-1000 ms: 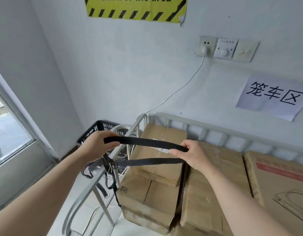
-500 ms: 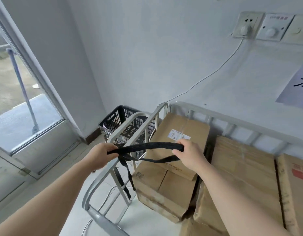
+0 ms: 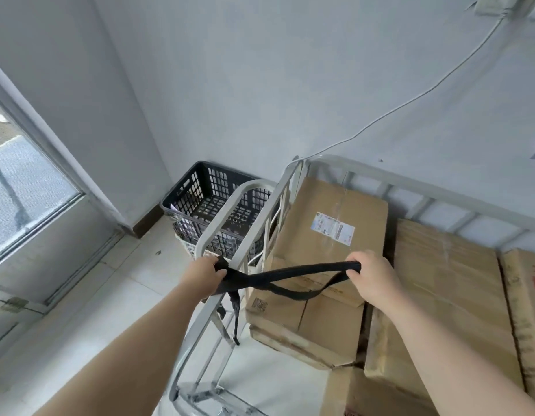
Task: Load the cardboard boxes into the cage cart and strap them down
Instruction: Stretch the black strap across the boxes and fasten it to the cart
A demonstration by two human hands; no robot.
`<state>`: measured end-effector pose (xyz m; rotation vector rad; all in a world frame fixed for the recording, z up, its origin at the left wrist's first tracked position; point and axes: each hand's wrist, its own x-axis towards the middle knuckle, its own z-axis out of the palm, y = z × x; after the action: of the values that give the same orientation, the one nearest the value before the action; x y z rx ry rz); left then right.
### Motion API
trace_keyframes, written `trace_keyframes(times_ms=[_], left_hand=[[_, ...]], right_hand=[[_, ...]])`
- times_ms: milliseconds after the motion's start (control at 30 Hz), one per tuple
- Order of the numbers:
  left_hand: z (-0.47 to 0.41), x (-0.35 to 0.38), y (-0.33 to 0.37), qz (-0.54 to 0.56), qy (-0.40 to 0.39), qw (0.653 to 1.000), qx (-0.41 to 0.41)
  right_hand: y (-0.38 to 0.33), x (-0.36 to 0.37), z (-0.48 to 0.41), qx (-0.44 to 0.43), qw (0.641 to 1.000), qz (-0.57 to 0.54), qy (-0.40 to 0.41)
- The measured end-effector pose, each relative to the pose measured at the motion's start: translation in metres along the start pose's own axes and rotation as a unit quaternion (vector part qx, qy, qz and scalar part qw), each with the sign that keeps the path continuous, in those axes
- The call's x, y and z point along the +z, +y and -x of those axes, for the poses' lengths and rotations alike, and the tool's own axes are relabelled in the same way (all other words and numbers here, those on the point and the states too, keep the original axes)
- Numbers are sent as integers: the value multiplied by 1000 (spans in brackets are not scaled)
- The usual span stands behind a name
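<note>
A black strap (image 3: 287, 273) stretches between my two hands. My left hand (image 3: 204, 276) grips one end right at the grey side rail of the cage cart (image 3: 254, 235). My right hand (image 3: 372, 279) holds the looped other end above a labelled cardboard box (image 3: 329, 223). A loose tail of the strap hangs down beside the rail. More cardboard boxes (image 3: 446, 295) fill the cart to the right, stacked on lower ones.
A black plastic crate (image 3: 206, 199) stands in the corner behind the cart's curved handle (image 3: 227, 202). A glass door (image 3: 23, 187) is at the left. A white cable (image 3: 410, 100) runs down the wall to the cart. Tiled floor lies at the lower left.
The view has tilted down and left. My hands have lowered the strap toward the side rail, and the strap now sags in a loop between them.
</note>
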<state>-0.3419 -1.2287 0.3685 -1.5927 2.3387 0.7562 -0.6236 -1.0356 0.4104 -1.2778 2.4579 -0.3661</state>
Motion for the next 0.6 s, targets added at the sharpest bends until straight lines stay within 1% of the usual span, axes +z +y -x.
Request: trace_keyframes(times_ms=[133,200,267,333,433,500,600], left_hand=[[-13,3,-1,21,-10,1000,-16],[-11,-2,2,78,-8,997,11],[-5,-15,4,167,-2,985,51],[6,-38,7,220,-10,970,106],[23,-76,14,255,-30,953,162],[31,-99,19,262,-27,946,187],[41,-120,26,267,-32,940,209]], right_hand=[[10,13,-9,24,999,25,1],[8,19,-13,36,999,24,-8],[0,26,-18,38,999,12,-29],[-15,32,-23,25,998,-26,-44],[-50,33,-28,-22,992,-113,-50],[-79,25,-29,-55,982,-172,-58],[-119,9,-28,-108,959,-247,-91]])
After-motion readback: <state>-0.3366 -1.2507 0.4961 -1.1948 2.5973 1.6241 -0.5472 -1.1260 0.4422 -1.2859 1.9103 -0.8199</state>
